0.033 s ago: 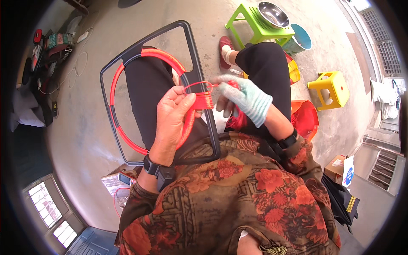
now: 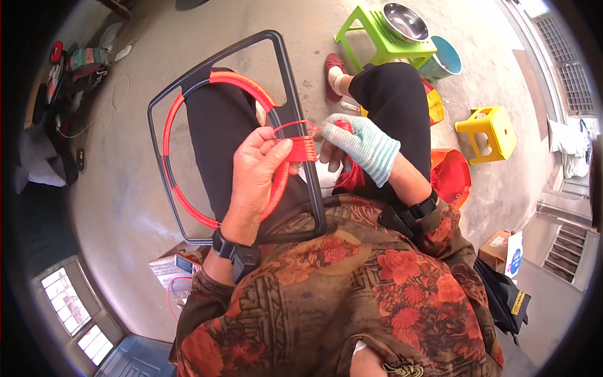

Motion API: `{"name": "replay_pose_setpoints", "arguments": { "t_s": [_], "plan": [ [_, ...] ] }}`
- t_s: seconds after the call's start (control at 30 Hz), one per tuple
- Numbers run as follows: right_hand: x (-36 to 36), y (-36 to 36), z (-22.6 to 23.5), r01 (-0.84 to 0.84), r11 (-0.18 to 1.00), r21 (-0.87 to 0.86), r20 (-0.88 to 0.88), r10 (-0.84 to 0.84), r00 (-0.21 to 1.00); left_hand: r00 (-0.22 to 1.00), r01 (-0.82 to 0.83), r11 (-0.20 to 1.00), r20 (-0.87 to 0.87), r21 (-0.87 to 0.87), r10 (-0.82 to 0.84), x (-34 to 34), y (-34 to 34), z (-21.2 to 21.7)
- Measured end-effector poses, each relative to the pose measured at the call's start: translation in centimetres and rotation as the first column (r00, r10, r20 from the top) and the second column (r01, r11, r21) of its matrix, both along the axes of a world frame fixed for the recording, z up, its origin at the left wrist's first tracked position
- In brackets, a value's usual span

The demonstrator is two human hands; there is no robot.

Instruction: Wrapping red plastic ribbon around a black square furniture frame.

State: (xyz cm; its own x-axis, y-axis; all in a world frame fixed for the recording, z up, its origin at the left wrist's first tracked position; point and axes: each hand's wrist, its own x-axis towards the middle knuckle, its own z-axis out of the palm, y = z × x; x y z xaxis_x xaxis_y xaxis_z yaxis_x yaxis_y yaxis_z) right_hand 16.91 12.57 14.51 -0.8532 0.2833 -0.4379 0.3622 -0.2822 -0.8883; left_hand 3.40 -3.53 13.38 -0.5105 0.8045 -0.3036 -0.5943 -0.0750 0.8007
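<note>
A black frame (image 2: 318, 210) with a rounded ring inside rests across my lap, the ring partly wrapped in red cord (image 2: 242, 81). Neat turns of cord (image 2: 303, 149) wind round the frame's right side. My bare left hand (image 2: 254, 173) pinches these turns between thumb and fingers. A loose cord loop (image 2: 290, 124) arches above them towards my right hand (image 2: 367, 147). That hand wears a pale green-and-white knit glove and is closed on the cord. More red cord (image 2: 352, 179) bunches below its palm; the gloved fingers are partly hidden.
Ahead to the right stands a green stool (image 2: 377, 47) carrying a metal bowl (image 2: 405, 22), with a teal bucket (image 2: 443, 60) beside it. A yellow stool (image 2: 496, 129) and a red-orange container (image 2: 455, 173) are right. A white cable (image 2: 116, 97) lies on the left floor.
My gloved right hand has shifted and turned slightly. The left hand and the black frame stay almost in place.
</note>
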Motion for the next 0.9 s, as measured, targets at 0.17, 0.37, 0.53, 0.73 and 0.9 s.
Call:
{"name": "replay_pose_setpoints", "arguments": {
  "t_s": [0.17, 0.37, 0.53, 0.73, 0.9],
  "plan": [
    [0.5, 0.5, 2.1, 0.048, 0.997, 0.067, -0.073, -0.043, 0.996, 0.999, 0.040, 0.998, -0.009, -0.050, -0.040, 0.0, 0.1, -0.5],
    [1.2, -2.1, 4.5, -0.006, 0.916, 0.401, -0.155, 0.074, 0.985, 0.997, 0.061, 0.995, -0.038, -0.083, -0.064, -0.1, 0.2, -0.3],
    [3.8, 0.7, 1.4, 0.377, 0.917, 0.128, -0.093, -0.367, 0.926, 0.984, 0.034, 0.999, 0.176, 0.035, -0.039, -0.5, 0.2, -0.8],
    [6.0, -1.4, 1.1, -0.329, 0.852, 0.407, 0.035, 0.345, 0.938, 0.976, 0.002, 0.999, 0.216, 0.040, -0.010, -0.6, 0.4, -0.6],
    [0.9, -2.2, -1.0, -0.617, 0.495, 0.612, 0.273, 0.600, 0.752, 0.987, -0.083, 0.996, 0.136, 0.020, 0.079, -0.5, 0.6, -2.6]
  ]
}}
